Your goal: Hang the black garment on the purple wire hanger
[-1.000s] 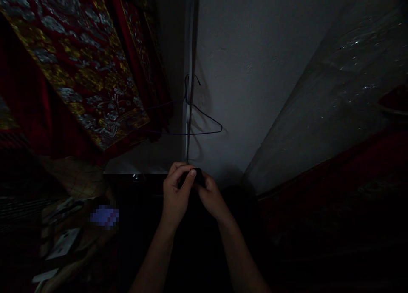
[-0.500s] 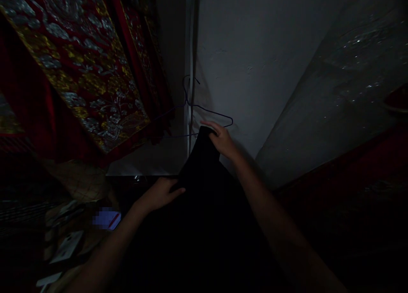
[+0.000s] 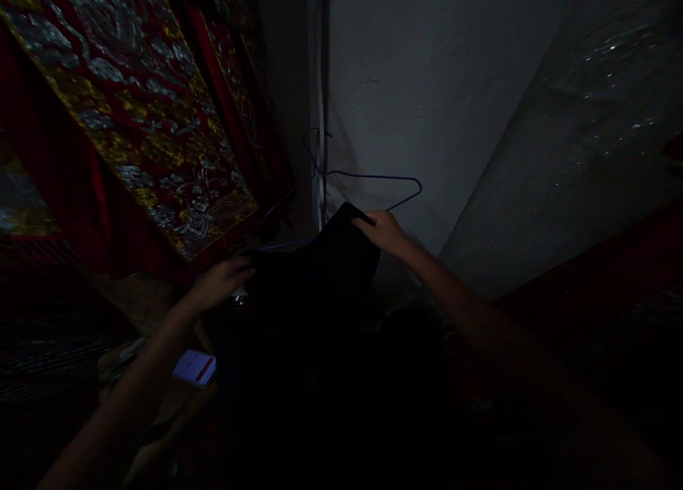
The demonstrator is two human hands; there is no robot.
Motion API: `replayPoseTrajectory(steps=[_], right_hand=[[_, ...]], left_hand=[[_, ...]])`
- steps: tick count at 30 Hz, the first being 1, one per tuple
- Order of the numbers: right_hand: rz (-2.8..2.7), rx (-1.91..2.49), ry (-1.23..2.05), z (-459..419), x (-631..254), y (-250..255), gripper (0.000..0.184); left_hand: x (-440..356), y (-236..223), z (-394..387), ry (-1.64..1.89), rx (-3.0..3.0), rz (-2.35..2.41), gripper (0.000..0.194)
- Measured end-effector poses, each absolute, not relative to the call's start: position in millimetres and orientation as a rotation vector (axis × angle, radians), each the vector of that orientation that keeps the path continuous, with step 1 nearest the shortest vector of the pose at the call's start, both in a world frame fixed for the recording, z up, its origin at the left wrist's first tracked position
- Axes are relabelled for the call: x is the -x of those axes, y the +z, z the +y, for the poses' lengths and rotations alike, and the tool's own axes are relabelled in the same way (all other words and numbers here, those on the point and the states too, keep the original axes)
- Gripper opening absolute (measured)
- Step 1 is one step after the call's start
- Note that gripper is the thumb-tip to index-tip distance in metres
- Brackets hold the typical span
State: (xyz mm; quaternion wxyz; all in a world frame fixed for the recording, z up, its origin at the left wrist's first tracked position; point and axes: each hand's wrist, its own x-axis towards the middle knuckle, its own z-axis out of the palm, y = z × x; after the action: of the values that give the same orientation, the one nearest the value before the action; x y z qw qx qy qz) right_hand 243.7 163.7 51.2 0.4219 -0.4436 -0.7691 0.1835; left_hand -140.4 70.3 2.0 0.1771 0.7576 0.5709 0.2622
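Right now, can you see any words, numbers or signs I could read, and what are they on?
No text can be read here.
Lit screen, lower left: has faint marks and a red patch, too small and blurred to read.
Red embroidered cloth: shiny gold and silver patterns, no readable letters.
Black cloth: too dark to show any label.

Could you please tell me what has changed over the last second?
The left hand has moved left and the right hand up and right, spreading the black cloth that was bunched between them. The wire hanger has turned, its right end further right and higher. The embroidered red cloth hangs as before.
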Motion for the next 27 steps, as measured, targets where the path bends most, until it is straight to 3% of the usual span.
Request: replayPoseTrajectory(steps=[11,13,15,18,22,24,27], right_hand=[[-1.898,1.031,0.640,150,-236,39,0.041],[-1.934,0.979,0.656,146,-235,37,0.039],[-1.981,0.913,0.603,144,-237,36,0.033],[-1.918,0.870,0.387,145,-247,41,0.028],[-1.541,0.932,0.173,167,-277,60,0.044],[-1.476,1.063,0.288,183,-298,70,0.036],[-1.583,1.155,0.770,199,-326,80,0.027]], left_hand=[[92,90,114,1.237,-2.376,1.586,0.030],[79,100,119,1.254,-2.439,1.519,0.038],[69,106,124,1.235,-2.521,1.479,0.051],[65,109,133,1.116,-2.579,1.494,0.046],[79,113,143,0.971,-2.614,1.581,0.041],[88,115,145,0.925,-2.620,1.596,0.041],[98,118,145,1.047,-2.592,1.570,0.039]])
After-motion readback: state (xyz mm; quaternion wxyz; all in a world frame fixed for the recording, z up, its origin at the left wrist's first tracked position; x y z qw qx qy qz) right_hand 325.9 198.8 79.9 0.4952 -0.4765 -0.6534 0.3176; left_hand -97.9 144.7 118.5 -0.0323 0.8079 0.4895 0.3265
